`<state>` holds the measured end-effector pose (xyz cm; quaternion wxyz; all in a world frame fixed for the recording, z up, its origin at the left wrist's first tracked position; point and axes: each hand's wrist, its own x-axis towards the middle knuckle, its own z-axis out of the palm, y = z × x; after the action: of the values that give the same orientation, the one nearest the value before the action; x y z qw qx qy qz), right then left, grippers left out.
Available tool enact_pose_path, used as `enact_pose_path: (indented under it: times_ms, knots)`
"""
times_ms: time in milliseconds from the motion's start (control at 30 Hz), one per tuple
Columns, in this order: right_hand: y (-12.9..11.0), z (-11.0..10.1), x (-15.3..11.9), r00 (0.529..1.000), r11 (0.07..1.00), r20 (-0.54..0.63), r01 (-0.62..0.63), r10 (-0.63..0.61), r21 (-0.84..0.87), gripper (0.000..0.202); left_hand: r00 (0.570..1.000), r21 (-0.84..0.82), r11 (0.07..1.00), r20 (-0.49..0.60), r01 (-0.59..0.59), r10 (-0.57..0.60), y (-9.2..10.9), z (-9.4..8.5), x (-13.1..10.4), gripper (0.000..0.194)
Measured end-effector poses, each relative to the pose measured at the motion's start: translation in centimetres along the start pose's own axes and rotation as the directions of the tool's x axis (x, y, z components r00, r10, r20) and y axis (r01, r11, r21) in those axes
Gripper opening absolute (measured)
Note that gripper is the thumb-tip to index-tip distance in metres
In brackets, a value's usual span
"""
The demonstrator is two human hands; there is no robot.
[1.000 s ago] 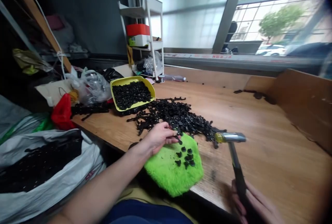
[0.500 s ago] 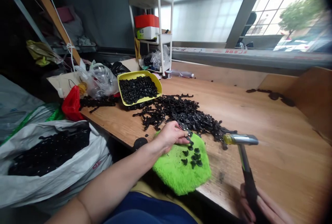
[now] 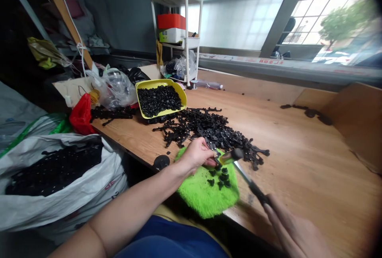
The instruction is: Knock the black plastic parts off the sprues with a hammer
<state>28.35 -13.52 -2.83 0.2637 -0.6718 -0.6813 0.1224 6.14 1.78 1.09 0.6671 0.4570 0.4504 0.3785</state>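
Fingers closed, my left hand [image 3: 199, 155] pinches a black strip-like part [image 3: 217, 156] at the top edge of a fuzzy green cloth [image 3: 205, 196]. My right hand [image 3: 286, 220] is wrapped round the dark grip of a hammer [image 3: 249, 178]. The hammer's head is beside my left fingertips, over the cloth; whether it touches the part I cannot tell. Several small black knob-like pieces [image 3: 223, 177] lie on the cloth. A heap of black strips [image 3: 209, 126] spreads over the wooden table just beyond my left hand.
Behind the heap, a yellow tray [image 3: 182, 107] holds many small black pieces. A white shelf rack [image 3: 187, 31] stands at the back. At left are a red bag [image 3: 81, 115], a clear plastic bag [image 3: 115, 90] and a white sack [image 3: 112, 178] of black parts. A black disc [image 3: 161, 162] lies near the table edge.
My right hand has swung the hammer left and its head is now by my left fingertips. My left hand stays nearly in place, still pinching the part. The view has shifted slightly.
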Motion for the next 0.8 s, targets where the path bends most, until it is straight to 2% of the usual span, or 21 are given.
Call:
enact_pose_path:
  times_ms: [67, 167, 200, 300, 333, 433, 467, 567, 667, 800]
  knots:
    - [-0.3, -0.4, 0.3, 0.999, 0.992, 0.009, 0.039, -0.039, -0.121, 0.042, 1.0, -0.012, 1.0, -0.003, 0.001, -0.001, 0.1, 0.0, -0.1, 0.024]
    - [-0.9, -1.0, 0.4, 0.994, 0.984, -0.107, 0.013, -0.032, -0.179, 0.041, 1.0, -0.029, 1.0, 0.006, 0.01, -0.01, 0.1, 0.0, -0.2, 0.024]
    - [-1.1, -1.1, 0.4, 0.994, 0.982, -0.102, 0.009, -0.029, -0.188, 0.041, 1.0, -0.031, 0.999, 0.006, 0.008, -0.008, 0.1, 0.0, -0.2, 0.024]
    - [-1.3, -1.2, 0.6, 0.997, 0.972, 0.072, 0.029, -0.012, -0.234, 0.044, 1.0, -0.02, 1.0, -0.019, 0.007, -0.007, 0.3, 0.1, -0.3, 0.025]
    - [-1.4, -1.2, 0.7, 0.995, 0.971, 0.096, 0.015, 0.009, -0.24, 0.044, 0.999, -0.015, 1.0, -0.029, 0.014, -0.015, 0.4, 0.2, -0.3, 0.026]
    - [-1.8, -1.1, 0.8, 0.997, 0.982, 0.037, -0.058, 0.066, -0.181, 0.044, 0.999, -0.007, 1.0, -0.021, 0.028, -0.028, 0.5, 0.2, -0.4, 0.025]
    - [-2.1, -1.1, 0.8, 0.995, 0.982, 0.048, -0.074, 0.083, -0.175, 0.044, 1.0, -0.002, 1.0, -0.016, 0.024, -0.024, 0.5, 0.2, -0.4, 0.024]
    - [-2.9, -1.0, 0.8, 0.979, 0.964, 0.175, -0.053, 0.102, -0.261, 0.046, 0.999, 0.02, 1.0, -0.03, 0.012, -0.011, 0.6, 0.1, -0.5, 0.025]
    - [-3.5, -0.9, 0.8, 0.984, 0.964, 0.157, -0.039, 0.083, -0.262, 0.046, 0.999, 0.012, 1.0, -0.029, 0.019, -0.018, 0.7, 0.2, -0.6, 0.025]
    - [-3.2, -1.0, 0.8, 0.975, 0.968, 0.179, -0.089, 0.133, -0.234, 0.044, 1.0, 0.007, 1.0, -0.029, -0.001, 0.001, 0.2, 0.2, -0.1, 0.028]
